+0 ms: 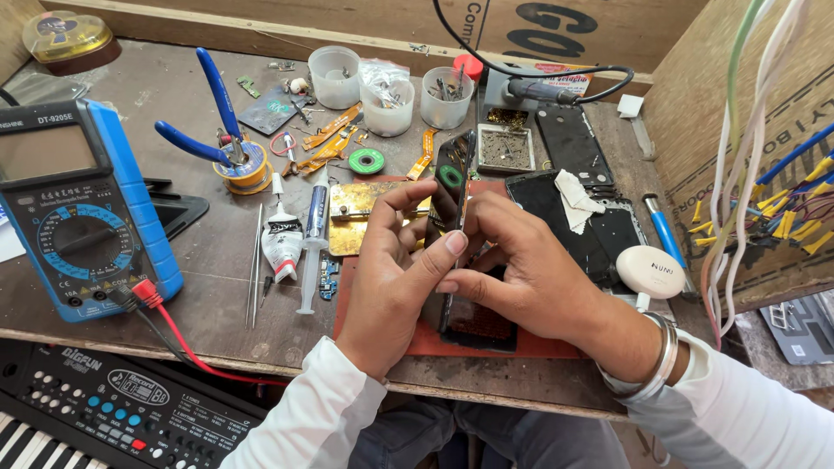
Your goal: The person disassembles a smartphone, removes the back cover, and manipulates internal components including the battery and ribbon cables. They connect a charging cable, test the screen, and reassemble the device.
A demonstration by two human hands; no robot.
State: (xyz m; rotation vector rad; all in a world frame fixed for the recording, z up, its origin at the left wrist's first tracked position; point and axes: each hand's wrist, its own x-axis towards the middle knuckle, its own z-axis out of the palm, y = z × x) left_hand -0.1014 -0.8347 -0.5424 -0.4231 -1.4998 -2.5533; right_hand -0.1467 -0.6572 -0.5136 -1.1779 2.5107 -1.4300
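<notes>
Both my hands hold a black smartphone (453, 178) upright on its edge over a red work mat (521, 345). My left hand (393, 269) grips its left side, thumb pressed across the front edge. My right hand (521, 269) clasps the right side from behind, fingers wrapped around the lower half. The phone's open back shows a green ring. A silver bangle (662, 356) circles my right wrist.
A blue multimeter (82, 200) with a red lead sits at left, with blue pliers (217, 113), tweezers (254, 269), a syringe (311, 243) and a paste tube (281, 239) beside it. Plastic cups (387, 100) of parts stand behind. Phone panels (573, 143) lie at right. A keyboard (95, 408) sits below the bench.
</notes>
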